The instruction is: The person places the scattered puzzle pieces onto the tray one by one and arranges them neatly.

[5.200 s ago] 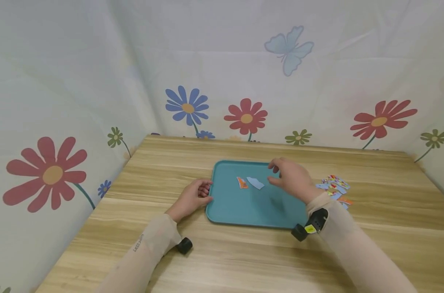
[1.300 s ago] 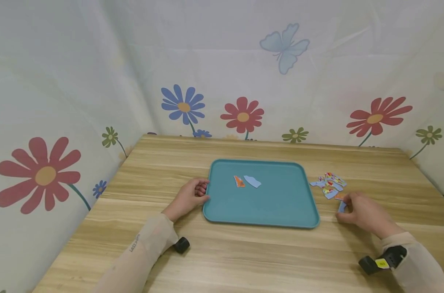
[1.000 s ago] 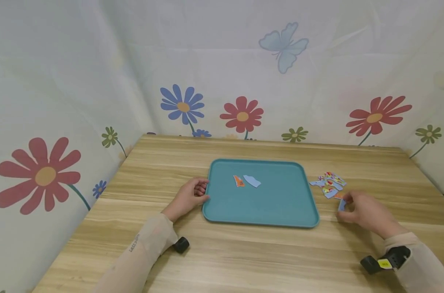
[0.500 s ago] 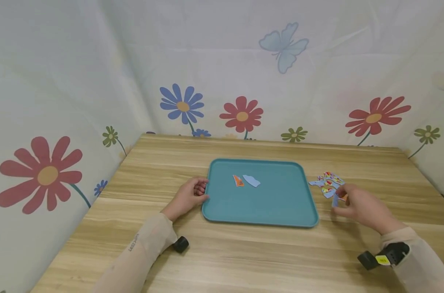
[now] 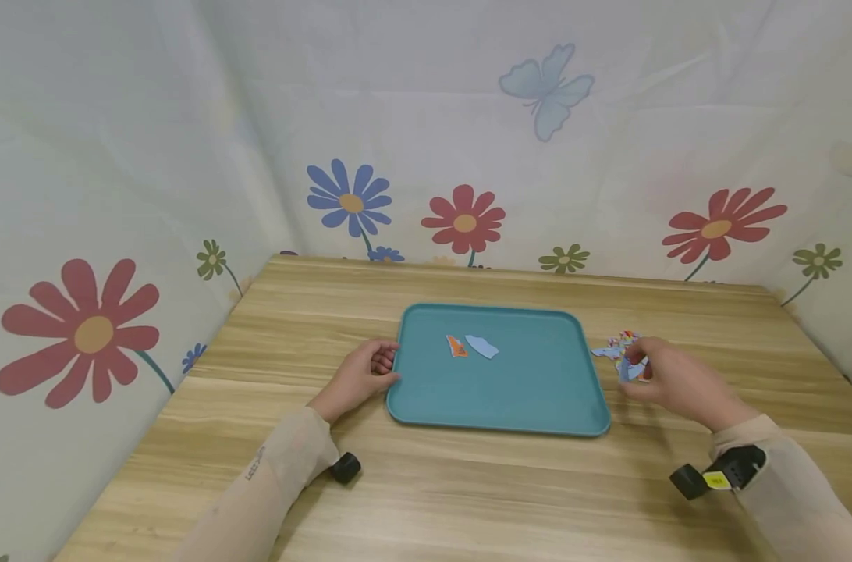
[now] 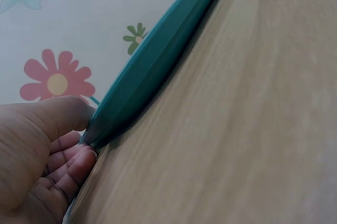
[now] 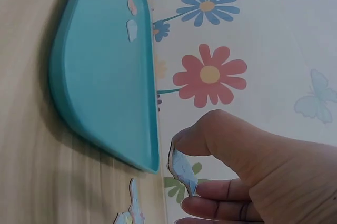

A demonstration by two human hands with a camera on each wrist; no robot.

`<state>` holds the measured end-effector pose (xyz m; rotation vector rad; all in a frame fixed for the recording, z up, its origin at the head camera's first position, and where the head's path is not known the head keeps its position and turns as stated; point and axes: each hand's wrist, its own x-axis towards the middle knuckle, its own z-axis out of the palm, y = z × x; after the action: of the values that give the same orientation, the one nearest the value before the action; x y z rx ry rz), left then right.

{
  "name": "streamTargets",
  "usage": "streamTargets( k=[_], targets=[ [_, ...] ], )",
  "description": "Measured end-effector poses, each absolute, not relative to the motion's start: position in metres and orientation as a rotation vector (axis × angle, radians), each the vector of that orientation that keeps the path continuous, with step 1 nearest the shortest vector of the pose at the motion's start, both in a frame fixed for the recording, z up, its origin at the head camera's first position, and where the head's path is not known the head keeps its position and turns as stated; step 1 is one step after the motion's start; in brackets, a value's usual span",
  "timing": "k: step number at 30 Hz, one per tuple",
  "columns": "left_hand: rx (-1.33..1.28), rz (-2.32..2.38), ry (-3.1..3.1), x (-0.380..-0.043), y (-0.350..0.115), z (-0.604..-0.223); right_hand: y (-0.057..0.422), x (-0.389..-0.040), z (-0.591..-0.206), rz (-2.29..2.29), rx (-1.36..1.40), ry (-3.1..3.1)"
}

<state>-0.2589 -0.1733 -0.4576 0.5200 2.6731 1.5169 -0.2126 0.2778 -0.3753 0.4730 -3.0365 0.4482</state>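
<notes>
My right hand (image 5: 672, 382) pinches a light-blue puzzle piece (image 7: 182, 170) between thumb and fingers, raised in front of the puzzle-piece pile (image 5: 606, 353) and partly hiding it. Blue, orange and multicoloured prints show in that pile. A teal tray (image 5: 517, 394) lies to the left of the pile. On its far left part rest an orange puzzle piece (image 5: 457, 346) and a pale blue puzzle piece (image 5: 481, 346), close side by side. My left hand (image 5: 359, 375) holds the tray's left rim, the thumb and curled fingers right at the edge in the left wrist view.
The wooden table (image 5: 426, 492) carries the tray and the pile. Behind it and to the left hangs a white cloth (image 5: 412, 117) printed with flowers and a butterfly. Each wrist wears a black camera, as on the right strap (image 5: 738, 468).
The right hand has left the tray, picked up a light-blue piece at the pile's near side, and shifted left with it toward the tray. The left hand stays at the rim.
</notes>
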Motion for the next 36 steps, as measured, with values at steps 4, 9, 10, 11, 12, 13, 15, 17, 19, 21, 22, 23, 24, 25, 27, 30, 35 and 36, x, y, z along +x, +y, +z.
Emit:
streamTargets(
  k=[4,9,10,11,12,13,15,17,19,21,22,23,24,25,27,30,35,36],
  targets=[
    [0.522,1.521,2.675,-0.259,-0.174,-0.458,0.270,-0.220,-0.372,0.437,0.504,-3.032],
    [0.532,1.535,2.669,-0.259,-0.174,-0.459,0.260,-0.230,-0.369,0.400,0.537,-3.037],
    [0.533,1.532,2.671,-0.259,-0.174,-0.459,0.258,-0.232,-0.368,0.397,0.538,-3.041],
    [0.532,1.531,2.672,-0.259,-0.174,-0.459,0.256,-0.233,-0.368,0.395,0.537,-3.047],
    [0.530,1.528,2.674,-0.259,-0.174,-0.459,0.254,-0.235,-0.368,0.395,0.539,-3.049],
    [0.529,1.526,2.675,-0.259,-0.174,-0.459,0.253,-0.237,-0.367,0.394,0.543,-3.049],
    [0.528,1.523,2.677,-0.259,-0.174,-0.459,0.249,-0.240,-0.366,0.405,0.538,-3.055],
    [0.531,1.521,2.677,-0.259,-0.174,-0.458,0.246,-0.242,-0.366,0.421,0.542,-3.056],
    [0.533,1.520,2.676,-0.259,-0.174,-0.458,0.242,-0.244,-0.365,0.427,0.552,-3.051],
    [0.531,1.516,2.676,-0.259,-0.174,-0.457,0.238,-0.246,-0.365,0.423,0.573,-3.038],
    [0.531,1.516,2.677,-0.259,-0.174,-0.457,0.236,-0.247,-0.364,0.420,0.585,-3.030],
    [0.529,1.515,2.677,-0.259,-0.174,-0.457,0.234,-0.248,-0.364,0.413,0.598,-3.019],
    [0.530,1.516,2.677,-0.259,-0.174,-0.458,0.232,-0.249,-0.364,0.411,0.608,-3.012],
    [0.532,1.515,2.678,-0.259,-0.174,-0.458,0.230,-0.250,-0.365,0.409,0.617,-3.005],
    [0.542,1.516,2.679,-0.259,-0.174,-0.459,0.227,-0.252,-0.366,0.408,0.634,-2.993],
    [0.541,1.520,2.679,-0.259,-0.174,-0.459,0.221,-0.256,-0.368,0.413,0.651,-2.984],
    [0.535,1.524,2.679,-0.259,-0.174,-0.460,0.212,-0.261,-0.371,0.428,0.663,-2.981],
    [0.534,1.528,2.676,-0.259,-0.174,-0.460,0.211,-0.262,-0.371,0.432,0.672,-2.978]
  ],
)
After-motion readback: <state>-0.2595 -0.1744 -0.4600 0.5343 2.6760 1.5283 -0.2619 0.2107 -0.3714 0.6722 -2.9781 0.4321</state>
